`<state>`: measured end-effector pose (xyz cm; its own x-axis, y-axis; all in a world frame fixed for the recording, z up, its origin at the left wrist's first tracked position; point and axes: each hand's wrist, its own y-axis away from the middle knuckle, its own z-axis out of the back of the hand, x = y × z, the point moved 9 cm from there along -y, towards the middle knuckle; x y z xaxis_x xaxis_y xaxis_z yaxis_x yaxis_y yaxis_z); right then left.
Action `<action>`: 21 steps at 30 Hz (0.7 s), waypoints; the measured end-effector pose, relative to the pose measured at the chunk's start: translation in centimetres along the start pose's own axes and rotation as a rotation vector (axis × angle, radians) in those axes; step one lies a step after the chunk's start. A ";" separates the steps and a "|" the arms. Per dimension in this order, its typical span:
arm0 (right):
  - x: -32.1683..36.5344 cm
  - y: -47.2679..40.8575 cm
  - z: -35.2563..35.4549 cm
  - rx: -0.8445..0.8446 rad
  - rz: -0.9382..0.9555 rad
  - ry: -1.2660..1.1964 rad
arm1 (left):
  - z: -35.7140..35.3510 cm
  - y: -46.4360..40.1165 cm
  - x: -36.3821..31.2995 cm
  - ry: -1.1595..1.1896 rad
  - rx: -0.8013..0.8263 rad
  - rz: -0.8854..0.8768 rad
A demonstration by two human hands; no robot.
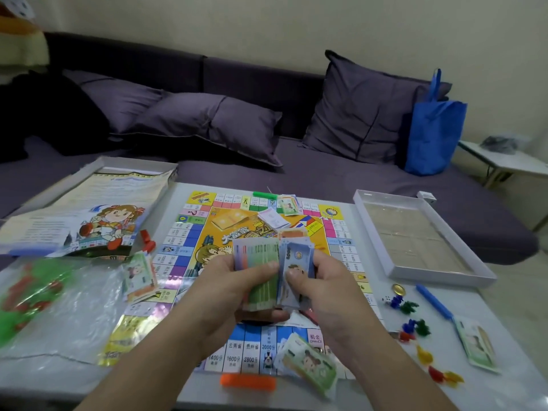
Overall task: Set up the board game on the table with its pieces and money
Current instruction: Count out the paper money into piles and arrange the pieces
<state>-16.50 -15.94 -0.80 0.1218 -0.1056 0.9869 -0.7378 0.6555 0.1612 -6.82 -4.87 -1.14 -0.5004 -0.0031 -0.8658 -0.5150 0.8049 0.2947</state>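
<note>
Lying flat at the centre of the frame, the game board (pixel 267 262) is sitting on the pale worktop (pixel 504 390), its edges running slightly askew to the worktop's near edge. Above it, the left hand (pixel 228 289) is gripping a fanned stack of green banknotes (pixel 259 274), long axis pointing away from the person, thumb pressing across the top. The right hand (pixel 323 286) is pinching a blue banknote (pixel 296 262) just beside that stack. Smaller money piles (pixel 308 361) are resting on the board's edges. Coloured pawns (pixel 410 324) are lying at lower right, near the open box tray (pixel 415 235).
</note>
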 end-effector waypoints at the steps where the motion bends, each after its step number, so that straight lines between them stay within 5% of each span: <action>1: 0.2 0.0 0.4 -0.018 0.009 0.007 | -0.2 -0.1 0.1 0.027 0.019 0.007; 21: 1.3 1.0 1.5 -0.080 0.044 -0.030 | -1.0 0.5 -0.8 -0.025 0.043 -0.083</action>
<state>-18.05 -16.54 0.61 0.0695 -0.0973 0.9928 -0.6867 0.7172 0.1183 -7.36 -5.02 0.11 -0.4397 -0.0566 -0.8964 -0.5233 0.8273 0.2044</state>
